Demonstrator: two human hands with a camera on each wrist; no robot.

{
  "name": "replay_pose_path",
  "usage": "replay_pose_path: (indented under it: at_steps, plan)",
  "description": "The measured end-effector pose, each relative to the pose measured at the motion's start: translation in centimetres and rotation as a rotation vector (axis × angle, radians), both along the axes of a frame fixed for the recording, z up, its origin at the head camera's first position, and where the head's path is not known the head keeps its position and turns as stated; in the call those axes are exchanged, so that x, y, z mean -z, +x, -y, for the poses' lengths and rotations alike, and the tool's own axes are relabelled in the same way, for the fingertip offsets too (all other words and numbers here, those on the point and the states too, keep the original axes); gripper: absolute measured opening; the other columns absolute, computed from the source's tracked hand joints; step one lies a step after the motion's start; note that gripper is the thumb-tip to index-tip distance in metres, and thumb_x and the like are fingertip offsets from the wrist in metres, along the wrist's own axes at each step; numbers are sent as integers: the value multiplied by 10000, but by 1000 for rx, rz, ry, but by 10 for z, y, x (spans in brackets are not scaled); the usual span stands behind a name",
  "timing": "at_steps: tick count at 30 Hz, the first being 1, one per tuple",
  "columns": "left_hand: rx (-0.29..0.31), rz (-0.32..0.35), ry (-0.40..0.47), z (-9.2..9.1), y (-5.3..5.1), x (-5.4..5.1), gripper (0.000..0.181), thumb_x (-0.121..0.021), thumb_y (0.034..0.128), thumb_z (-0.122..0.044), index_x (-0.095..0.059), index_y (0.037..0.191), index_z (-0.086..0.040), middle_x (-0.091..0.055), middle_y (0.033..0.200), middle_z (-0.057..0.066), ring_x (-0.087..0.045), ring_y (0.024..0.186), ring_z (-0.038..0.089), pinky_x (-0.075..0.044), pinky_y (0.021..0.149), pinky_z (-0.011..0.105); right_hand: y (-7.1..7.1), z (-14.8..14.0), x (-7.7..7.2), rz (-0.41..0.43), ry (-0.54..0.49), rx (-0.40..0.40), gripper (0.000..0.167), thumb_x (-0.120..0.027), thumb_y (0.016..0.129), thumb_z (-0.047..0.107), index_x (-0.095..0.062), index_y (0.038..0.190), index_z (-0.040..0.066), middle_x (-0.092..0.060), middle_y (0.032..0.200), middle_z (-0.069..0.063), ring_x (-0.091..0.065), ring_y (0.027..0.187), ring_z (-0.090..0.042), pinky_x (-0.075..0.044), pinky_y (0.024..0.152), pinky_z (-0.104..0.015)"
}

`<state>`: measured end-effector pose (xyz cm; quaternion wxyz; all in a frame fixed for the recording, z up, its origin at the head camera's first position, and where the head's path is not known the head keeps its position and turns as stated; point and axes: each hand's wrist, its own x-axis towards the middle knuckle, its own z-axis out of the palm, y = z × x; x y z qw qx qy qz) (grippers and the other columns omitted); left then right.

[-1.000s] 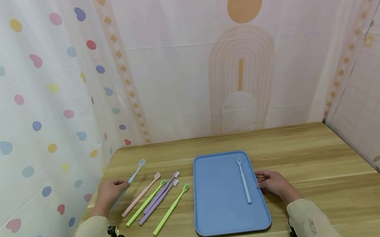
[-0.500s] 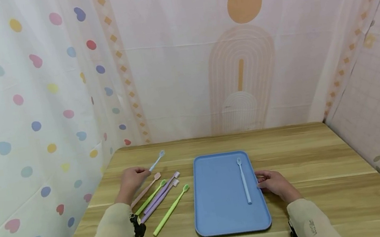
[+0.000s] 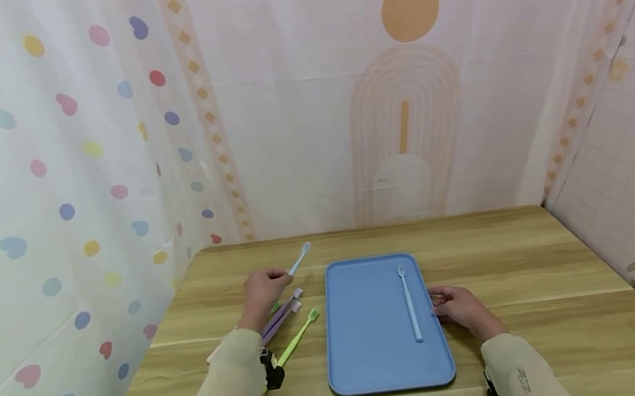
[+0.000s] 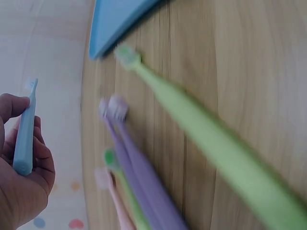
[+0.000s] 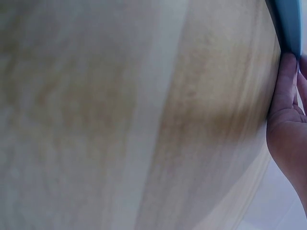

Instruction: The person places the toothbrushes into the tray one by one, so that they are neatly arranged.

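Observation:
My left hand point(image 3: 263, 295) pinches a light blue toothbrush point(image 3: 300, 259) by its handle, bristle end pointing away. It is raised above the table, left of a blue tray point(image 3: 369, 334). On the tray's right half lies another light blue toothbrush point(image 3: 410, 307). My right hand point(image 3: 462, 310) rests at the tray's right edge, fingertips touching the rim. Under my left arm lie two purple toothbrushes point(image 4: 139, 167), a green toothbrush point(image 4: 196, 124) nearest the tray, a second green toothbrush point(image 4: 128, 191) and a pink toothbrush point(image 4: 119, 203). My sleeve partly hides them in the head view.
The wooden table point(image 3: 536, 261) extends to the right of the tray. A patterned curtain point(image 3: 294, 126) hangs behind it, and a dotted curtain point(image 3: 76, 275) along the left side.
My left hand has carried the light blue toothbrush rightward, from the table's left side across the other toothbrushes toward the tray. My right hand and the tray have stayed put.

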<state>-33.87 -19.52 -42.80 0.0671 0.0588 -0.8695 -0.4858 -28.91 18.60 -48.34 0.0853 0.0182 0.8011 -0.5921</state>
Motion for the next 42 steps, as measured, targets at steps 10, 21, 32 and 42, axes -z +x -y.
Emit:
replay_pose_path:
  at_steps: [10,21,32,42]
  plan:
    - [-34,-33,92,-55,-4,12,121,-721,850,-148,-763,896,-44,-688,838,55,-587,742,209,-465,621,308,1,-2,2,-6,23,0,492,-634,853,-108,-530,1334,-120,-652,1002,-161,-629,879,-213,-547,782,-371]
    - [-116,-96,86,-125,-3,27,123,-744,771,-125,-775,829,-21,-695,742,59,-594,676,203,-458,593,313,-1,-1,2,-16,25,9,485,-622,865,-112,-530,1340,-118,-669,1023,-165,-641,902,-215,-548,792,-366]
    - [-234,-49,198,-194,29,41,74,-757,786,-86,-771,787,-13,-698,733,75,-627,685,246,-517,659,399,0,-3,7,-29,33,3,486,-639,856,-105,-534,1330,-125,-650,982,-157,-626,871,-210,-543,775,-353]
    - [-292,-33,244,-225,42,53,78,-758,796,-32,-719,729,-26,-655,683,66,-590,610,209,-516,605,407,-1,5,6,-21,51,39,471,-636,861,-100,-555,1325,-105,-666,960,-131,-629,852,-198,-543,764,-351]
